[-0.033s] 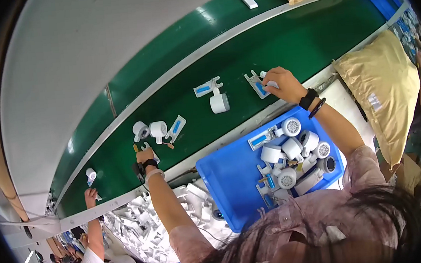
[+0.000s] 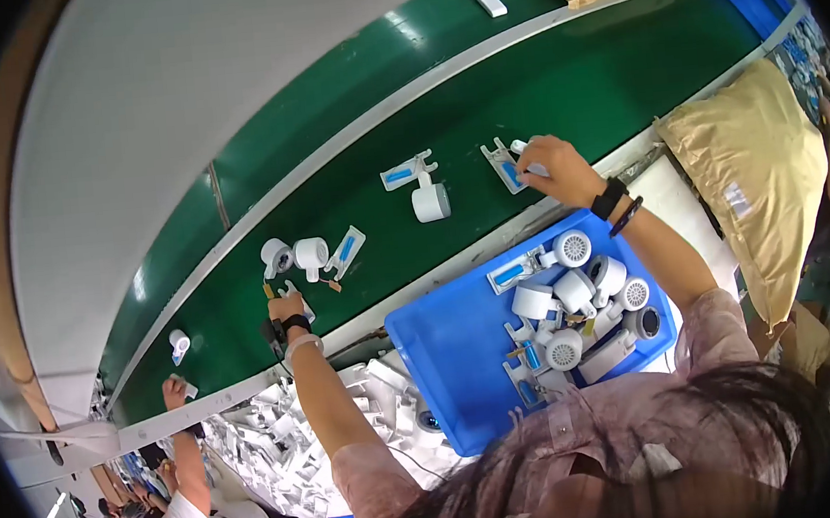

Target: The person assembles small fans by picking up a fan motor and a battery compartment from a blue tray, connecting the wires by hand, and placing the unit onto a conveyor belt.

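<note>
Bright overhead light glares on the green belt (image 2: 539, 100); fisheye edges bend, corners black

Tray (image 2: 443, 355) before belt (image 2: 539, 100); parts on belt, in tray.

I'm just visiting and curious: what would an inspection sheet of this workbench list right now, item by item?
Surface: long green conveyor belt with a pale edge rail.
Job's things: flat white plastic piece with a blue insert on the belt, under the right hand; small white part at the left hand.
Clutter: white round housings and a white cylinder on the belt; blue plastic tray of white round parts; heap of white plastic pieces.
Hands: both touch parts on the belt; the grip is too small to tell.
Cables: nothing seen.
Surroundings: tan sacks; a co-worker's hand on the belt further left.
</note>
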Demonstrator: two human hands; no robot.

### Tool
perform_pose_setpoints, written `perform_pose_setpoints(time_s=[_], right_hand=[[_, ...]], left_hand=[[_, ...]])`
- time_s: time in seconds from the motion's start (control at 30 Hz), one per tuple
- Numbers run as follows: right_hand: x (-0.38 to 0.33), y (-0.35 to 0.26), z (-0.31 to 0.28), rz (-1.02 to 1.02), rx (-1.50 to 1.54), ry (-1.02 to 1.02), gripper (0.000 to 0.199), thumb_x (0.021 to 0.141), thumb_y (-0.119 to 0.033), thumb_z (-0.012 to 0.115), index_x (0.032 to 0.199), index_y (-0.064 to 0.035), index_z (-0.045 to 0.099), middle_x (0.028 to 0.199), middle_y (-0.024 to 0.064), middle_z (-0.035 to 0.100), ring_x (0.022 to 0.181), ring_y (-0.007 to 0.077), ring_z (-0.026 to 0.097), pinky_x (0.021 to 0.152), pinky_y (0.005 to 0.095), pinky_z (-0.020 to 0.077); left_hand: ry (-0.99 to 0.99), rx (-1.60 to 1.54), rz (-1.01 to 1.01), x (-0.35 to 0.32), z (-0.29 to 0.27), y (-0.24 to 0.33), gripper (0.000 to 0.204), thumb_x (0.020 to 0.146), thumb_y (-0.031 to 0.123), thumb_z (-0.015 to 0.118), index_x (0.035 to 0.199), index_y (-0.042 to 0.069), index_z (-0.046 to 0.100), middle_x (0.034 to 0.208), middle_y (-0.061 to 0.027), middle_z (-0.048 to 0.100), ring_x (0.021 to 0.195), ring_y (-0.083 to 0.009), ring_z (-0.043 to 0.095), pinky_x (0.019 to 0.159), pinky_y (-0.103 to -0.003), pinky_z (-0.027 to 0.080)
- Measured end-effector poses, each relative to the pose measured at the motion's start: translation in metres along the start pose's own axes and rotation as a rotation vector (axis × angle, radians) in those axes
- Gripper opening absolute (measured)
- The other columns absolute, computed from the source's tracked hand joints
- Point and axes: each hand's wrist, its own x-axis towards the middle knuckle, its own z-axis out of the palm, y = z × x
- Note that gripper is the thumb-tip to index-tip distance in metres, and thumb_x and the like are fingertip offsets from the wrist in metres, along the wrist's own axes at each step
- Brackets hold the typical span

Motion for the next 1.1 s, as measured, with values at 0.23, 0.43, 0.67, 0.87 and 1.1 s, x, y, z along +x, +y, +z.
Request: perform_pose_setpoints(time_s=[0.23, 0.43, 0.67, 0.87, 1.1], right_hand=[[-0.040, -0.053, -0.014, -0.027, 0.157, -0.065, 0.011, 0.078, -0.011, 0.068, 0.086, -0.0041, 0.065, 0.091, 0.0112, 0.065, 0.092, 0.0322, 0.059, 0.082, 0.0406, 0.0477], [-0.069, -0.087, -0.019, 0.019, 0.221, -0.141, 0.013, 0.084, -0.016, 0.066, 0.089, -0.0042, 0.066, 0.091, 0.0117, 0.065, 0.092, 0.0319, 0.059, 0.079, 0.0398, 0.0475], [-0.096, -0.139, -0.009, -0.031, 0.424, -0.192, 0.013, 0.085, -0.015, 0.066, 0.090, -0.0028, 0.066, 0.088, 0.0117, 0.065, 0.085, 0.0280, 0.062, 0.074, 0.0365, 0.0489], [-0.110, -0.208, -0.001, -0.124, 0.548, -0.273, 0.024, 0.085, -0.014, 0.067, 0.106, -0.0047, 0.063, 0.100, 0.0116, 0.064, 0.095, 0.0285, 0.060, 0.081, 0.0373, 0.0482], [-0.121, -0.239, -0.009, -0.404, 0.465, -0.130, 0.042, 0.083, -0.015, 0.069, 0.123, -0.0078, 0.057, 0.123, 0.0137, 0.058, 0.113, 0.0298, 0.054, 0.094, 0.0388, 0.0430]], left_hand=[[-0.204, 0.185, -0.029, -0.014, -0.028, -0.043, 0.037, 0.064, 0.027, 0.075, 0.081, -0.005, 0.068, 0.081, -0.0213, 0.069, 0.081, -0.0359, 0.067, 0.072, -0.040, 0.050], [-0.445, -0.426, -0.360, -0.030, -0.062, -0.053, 0.034, 0.077, 0.033, 0.067, 0.084, 0.000, 0.062, 0.077, -0.0129, 0.066, 0.066, -0.0254, 0.065, 0.055, -0.040, 0.050], [-0.779, -1.030, 0.027, -0.093, -0.136, -0.027, 0.029, 0.088, 0.023, 0.055, 0.111, 0.004, 0.054, 0.089, -0.0115, 0.066, 0.067, -0.0200, 0.066, 0.051, -0.031, 0.056], [-1.183, -1.059, 0.366, -0.230, -0.231, 0.028, 0.045, 0.084, 0.016, 0.064, 0.123, 0.005, 0.046, 0.100, -0.0162, 0.066, 0.063, -0.0209, 0.066, 0.048, -0.028, 0.053], [-1.653, -0.749, 0.590, -0.339, -0.268, 0.077, 0.043, 0.089, 0.007, 0.057, 0.127, 0.004, 0.037, 0.102, -0.0154, 0.063, 0.067, -0.0155, 0.060, 0.053, -0.026, 0.046]])
